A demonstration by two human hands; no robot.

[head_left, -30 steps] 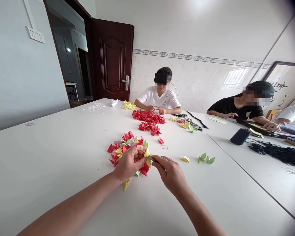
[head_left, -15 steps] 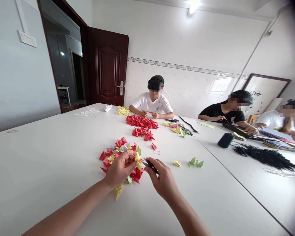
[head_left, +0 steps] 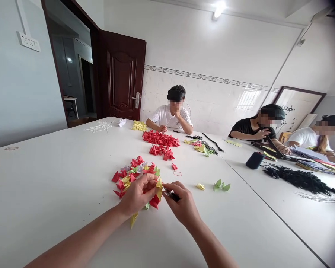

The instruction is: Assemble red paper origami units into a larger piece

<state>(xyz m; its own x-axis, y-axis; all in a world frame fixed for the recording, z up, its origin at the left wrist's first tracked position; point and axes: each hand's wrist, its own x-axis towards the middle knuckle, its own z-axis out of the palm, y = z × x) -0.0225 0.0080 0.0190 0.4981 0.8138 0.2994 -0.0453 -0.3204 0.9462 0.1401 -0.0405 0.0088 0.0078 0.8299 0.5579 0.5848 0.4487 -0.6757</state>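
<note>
Pinched in the fingers of my left hand is a yellow folded paper crane. My right hand closes round a small black tool that looks like thread snips. Its metal tip meets the right side of the crane, and the exact contact is hidden by my fingers. Beneath and behind my left hand lies a mixed pile of paper cranes in red, yellow, green and lilac. One yellow crane pokes out below my left wrist.
To the right lie a yellow crane and green cranes. Red cranes are heaped farther back. A dark thread spool and black cords sit on the right. Several people are seated across the white table.
The snips' tip has moved in against the yellow crane, its blades no longer visibly apart. The person opposite has raised one hand to the face.
</note>
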